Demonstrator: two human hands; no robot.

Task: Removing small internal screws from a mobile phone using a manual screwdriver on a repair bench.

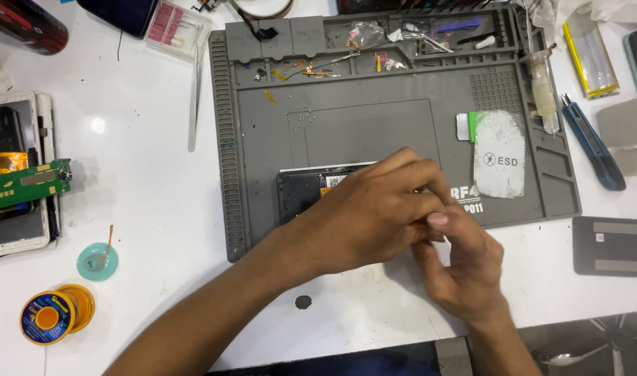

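The grip of the left hand (374, 212) lies curled over the opened phone (308, 191) on the grey mat (367, 125), on the white desk (144, 174). The right hand (464, 268) meets it, fingertips pressed together; what they pinch is hidden. The phone's long axis runs left-right, just left of both, nearer the left hand.

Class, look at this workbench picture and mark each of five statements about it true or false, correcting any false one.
1. Both hands meet over the opened phone on the grey work mat. True.
2. The left hand lies partly over the right hand. True.
3. The solder spool sits on the mat. False: it lies on the white table, left of the mat.
4. The blue utility knife lies right of the mat. True.
5. The green circuit board is in the right hand. False: it rests far left, untouched.
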